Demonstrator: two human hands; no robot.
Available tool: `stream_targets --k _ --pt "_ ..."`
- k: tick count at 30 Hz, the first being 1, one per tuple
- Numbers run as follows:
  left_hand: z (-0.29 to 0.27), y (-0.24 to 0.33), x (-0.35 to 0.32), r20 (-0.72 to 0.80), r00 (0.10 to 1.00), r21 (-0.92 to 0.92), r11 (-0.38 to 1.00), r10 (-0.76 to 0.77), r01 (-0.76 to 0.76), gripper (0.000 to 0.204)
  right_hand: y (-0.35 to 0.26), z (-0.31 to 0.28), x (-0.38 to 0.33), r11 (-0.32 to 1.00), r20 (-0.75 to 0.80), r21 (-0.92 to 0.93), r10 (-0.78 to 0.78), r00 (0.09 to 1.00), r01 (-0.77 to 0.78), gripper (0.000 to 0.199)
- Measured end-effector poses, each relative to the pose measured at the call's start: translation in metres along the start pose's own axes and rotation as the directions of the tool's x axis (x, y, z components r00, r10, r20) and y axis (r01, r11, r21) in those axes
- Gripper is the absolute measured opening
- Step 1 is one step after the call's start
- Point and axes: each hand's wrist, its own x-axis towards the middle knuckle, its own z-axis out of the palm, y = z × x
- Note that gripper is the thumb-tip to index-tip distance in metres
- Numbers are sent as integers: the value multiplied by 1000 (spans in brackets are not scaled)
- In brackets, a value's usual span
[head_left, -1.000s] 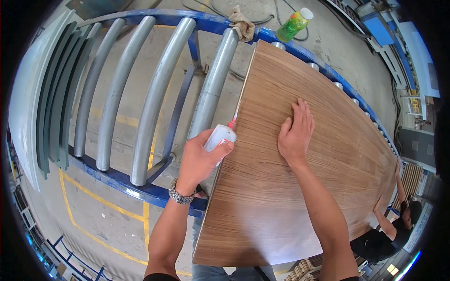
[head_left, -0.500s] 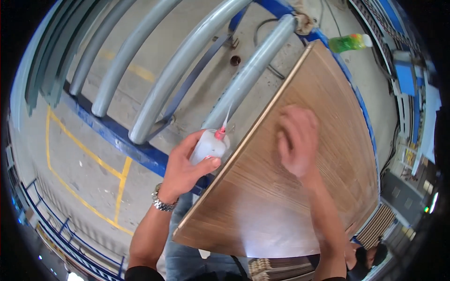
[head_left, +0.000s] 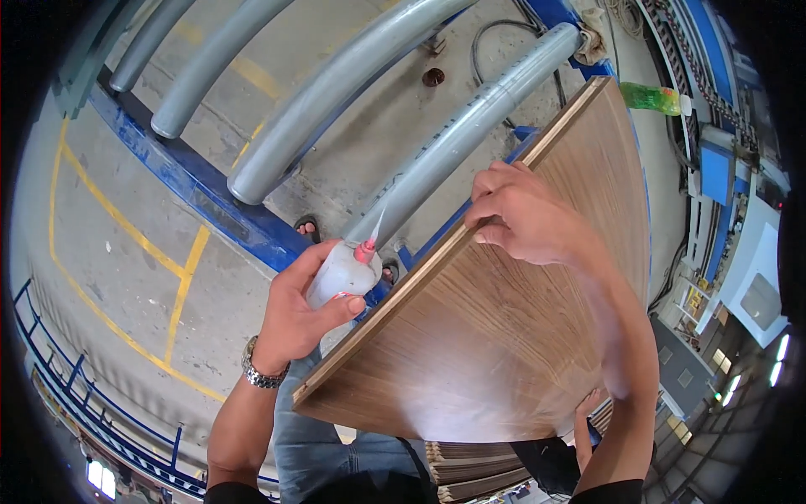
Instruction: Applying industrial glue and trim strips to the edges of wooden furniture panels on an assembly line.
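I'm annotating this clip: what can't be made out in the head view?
In the head view:
Several fingers of the left hand: behind the white bottle.
Underside of the wooden panel: faces away.
Much of the co-worker: behind the panel and right forearm.
Far ends of three rollers: cut off by the top edge.

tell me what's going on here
A person's left hand holds a white squeeze bottle with a pink nozzle, beside a brown wood-grain panel. The right hand grips the panel's long edge. A metal roller lies beyond the bottle, and another person's arm shows near the panel.
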Motion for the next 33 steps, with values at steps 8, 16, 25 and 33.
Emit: stream_targets --k 8,16,25,33 --pt "-5 0 -1 41 999 103 995 5 -9 73 -6 -4 17 996 88 46 75 993 -79 9" --pt "14 8 8 93 995 214 977 -28 7 72 -6 15 -15 993 -190 -107 24 981 -45 16" --pt "7 -12 8 88 996 309 951 -14 -14 88 -49 183 -82 968 -896 139 212 390 -208 43" --pt "21 -13 16 200 979 331 938 36 -102 66 -75 236 -109 879 -840 238 400 366 -414 56"
